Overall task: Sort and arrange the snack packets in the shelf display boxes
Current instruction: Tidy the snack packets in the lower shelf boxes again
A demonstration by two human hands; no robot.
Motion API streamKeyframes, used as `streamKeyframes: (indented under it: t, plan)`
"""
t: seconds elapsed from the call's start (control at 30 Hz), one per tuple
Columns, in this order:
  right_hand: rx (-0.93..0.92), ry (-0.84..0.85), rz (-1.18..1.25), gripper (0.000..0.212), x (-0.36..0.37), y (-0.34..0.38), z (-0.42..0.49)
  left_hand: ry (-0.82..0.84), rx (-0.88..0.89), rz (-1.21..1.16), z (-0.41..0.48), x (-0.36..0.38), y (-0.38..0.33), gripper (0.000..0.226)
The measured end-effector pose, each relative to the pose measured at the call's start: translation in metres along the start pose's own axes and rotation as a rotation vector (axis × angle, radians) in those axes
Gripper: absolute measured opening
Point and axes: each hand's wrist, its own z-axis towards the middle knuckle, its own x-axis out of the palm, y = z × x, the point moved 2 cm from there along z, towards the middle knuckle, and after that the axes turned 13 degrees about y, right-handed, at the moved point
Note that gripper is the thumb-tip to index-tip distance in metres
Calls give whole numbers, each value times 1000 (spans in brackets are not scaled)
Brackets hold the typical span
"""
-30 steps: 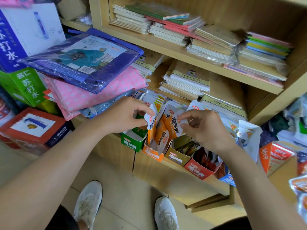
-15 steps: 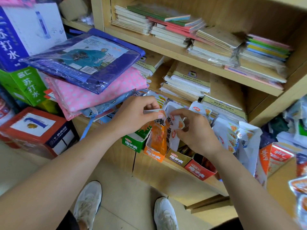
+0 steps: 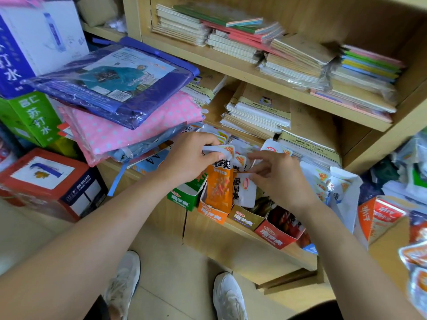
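Cardboard first, far left: a blue-and-white carton, a green carton under it and a red carton on the floor, all boxy and matte. Next come 2 flat, glossy plastic packs, the blue pack lying on the pink polka-dot pack.

Now the left hand: fingers curled, thumb pinching the white top edge of the orange packet. It stands upright in the orange display box at the shelf edge, with a green display box just beside it.

The right hand nips the crinkly white packet, which leans on the orange one; I can't tell which box it's in. Then a gold display box and a red display box holding dark, shiny packets.

Above are flat stacks of paper notebooks. Far right, loose white packets lie heaped.
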Motion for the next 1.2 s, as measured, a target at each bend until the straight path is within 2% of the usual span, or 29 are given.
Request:
streamKeyframes:
  t: [0.1, 0.2, 0.4, 0.5, 0.53, 0.6, 0.8, 0.9, 1.0, 1.1, 1.2]
  plan:
    - [-3, -101, -50, 27, -15, -3, -3, 15, -17, -13, -1, -2, 1, 21]
    - [-3, -155, 153, 28, -33, -10, -5, 27, -24, -18, -1, -2, 2, 23]
    - [-54, 14, 639, 19, -33, -10, -8, 14, -48, -51, -1, 1, -3, 33]
    - [-60, 109, 939, 27, -33, -8, -9, 19, -45, -66, -1, 1, -4, 27]
    - [-75, 116, 957, 29, -34, -7, -9, 20, -46, -73, 0, 2, -4, 23]
    - [-114, 75, 845, 28, -34, -6, -9, 21, -52, -93, 0, 2, -5, 18]
    - [-166, -178, 452, 8, -37, 5, -12, 24, -118, -213, 0, 1, 2, 6]
    - [-246, -372, 344, 14, -54, 16, -19, -29, -142, -314, 2, 1, 5, 6]
    - [-264, -533, 325, 10, -74, 19, -25, -88, -145, -387, 5, -1, 4, 5]
    - [-234, -563, 353, 7, -80, 17, -28, -118, -164, -401, 6, -2, 3, 8]
    - [-225, -501, 382, 6, -77, 18, -28, -124, -188, -386, 5, -2, 2, 10]
